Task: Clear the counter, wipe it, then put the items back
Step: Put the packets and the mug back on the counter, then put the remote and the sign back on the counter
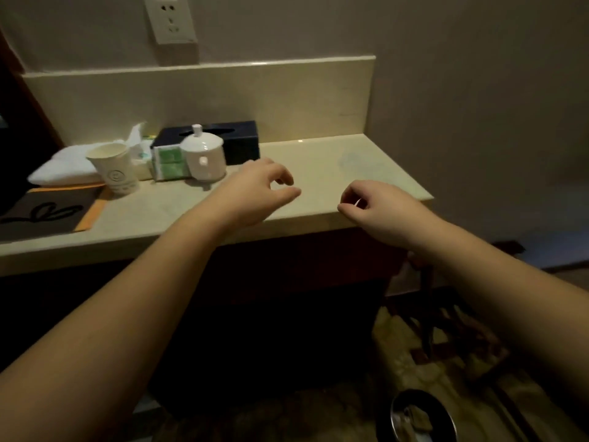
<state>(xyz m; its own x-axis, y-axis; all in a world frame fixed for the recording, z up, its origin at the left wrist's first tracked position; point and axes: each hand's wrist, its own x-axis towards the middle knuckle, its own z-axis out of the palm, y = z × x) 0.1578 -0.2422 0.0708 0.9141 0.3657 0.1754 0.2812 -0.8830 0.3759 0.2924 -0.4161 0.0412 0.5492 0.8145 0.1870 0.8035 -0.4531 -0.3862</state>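
A cream stone counter (318, 161) runs under the wall. At its left half stand a paper cup (115, 169), a white lidded ceramic mug (205, 156), green sachets (167, 162), a dark tissue box (236, 138), a tissue pack (140, 148) and a folded white towel (63, 167). My left hand (255, 193) hovers over the counter just right of the mug, fingers loosely curled, holding nothing. My right hand (379, 208) hangs over the counter's front right edge, fingers loosely curled, also holding nothing.
A dark mat with an orange border (51, 212) lies at the counter's left end. A wall socket (170, 19) sits above the backsplash. On the floor at the lower right stands a metal bin (420, 419). A dark cabinet front lies below the counter.
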